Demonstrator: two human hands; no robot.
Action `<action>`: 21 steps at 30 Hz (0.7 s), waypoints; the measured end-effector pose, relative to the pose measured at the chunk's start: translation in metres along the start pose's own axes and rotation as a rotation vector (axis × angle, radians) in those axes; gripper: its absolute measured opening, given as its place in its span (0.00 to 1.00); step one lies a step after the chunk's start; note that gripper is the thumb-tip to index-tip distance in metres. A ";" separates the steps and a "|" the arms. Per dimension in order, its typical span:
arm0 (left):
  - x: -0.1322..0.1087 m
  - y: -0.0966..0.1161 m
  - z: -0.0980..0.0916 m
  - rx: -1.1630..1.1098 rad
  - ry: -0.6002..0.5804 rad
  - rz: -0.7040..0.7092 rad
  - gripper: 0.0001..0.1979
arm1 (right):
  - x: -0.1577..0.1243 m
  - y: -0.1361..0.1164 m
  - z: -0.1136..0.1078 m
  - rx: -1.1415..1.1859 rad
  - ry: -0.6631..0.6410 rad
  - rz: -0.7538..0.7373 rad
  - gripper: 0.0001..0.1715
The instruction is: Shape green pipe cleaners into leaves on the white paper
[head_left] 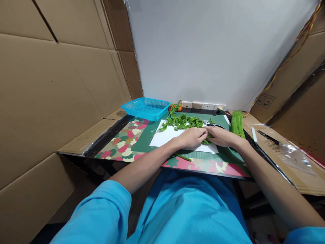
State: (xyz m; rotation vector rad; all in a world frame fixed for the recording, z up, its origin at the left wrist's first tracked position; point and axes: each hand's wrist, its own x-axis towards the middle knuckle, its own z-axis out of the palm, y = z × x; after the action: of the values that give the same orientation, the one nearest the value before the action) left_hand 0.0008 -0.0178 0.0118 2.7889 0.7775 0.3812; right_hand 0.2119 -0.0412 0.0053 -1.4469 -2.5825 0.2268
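Observation:
My left hand [193, 137] and my right hand [220, 135] meet over a sheet of white paper [165, 139], fingers bent and pinched together. Between and just beneath their fingertips shows a green pipe cleaner [207, 142], mostly hidden by the hands. Behind them, a heap of curled green pipe cleaner pieces [182, 121] lies on the paper. A loose green stem [183, 157] rests below my left wrist. Beyond my right hand is a dark curved object, partly covered, that I cannot make out.
A blue plastic basket [146, 117] stands at the back left, with orange flowers [179, 107] beside it. A bundle of green pipe cleaners [237, 123] lies to the right on the green mat [143, 144]. Farther right are a black pen-like tool [268, 137] and a clear plastic bag [296, 157].

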 end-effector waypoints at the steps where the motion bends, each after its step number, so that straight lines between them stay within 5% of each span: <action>1: 0.000 0.000 0.000 0.000 0.000 -0.001 0.21 | 0.000 0.000 0.000 -0.001 -0.001 0.001 0.08; 21: 0.001 -0.002 0.001 0.047 -0.011 0.041 0.17 | -0.002 -0.005 -0.004 -0.006 -0.014 0.019 0.11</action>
State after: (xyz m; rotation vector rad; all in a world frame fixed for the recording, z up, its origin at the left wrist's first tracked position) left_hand 0.0012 -0.0162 0.0103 2.8524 0.7373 0.3582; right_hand 0.2093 -0.0454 0.0105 -1.4773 -2.5837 0.2322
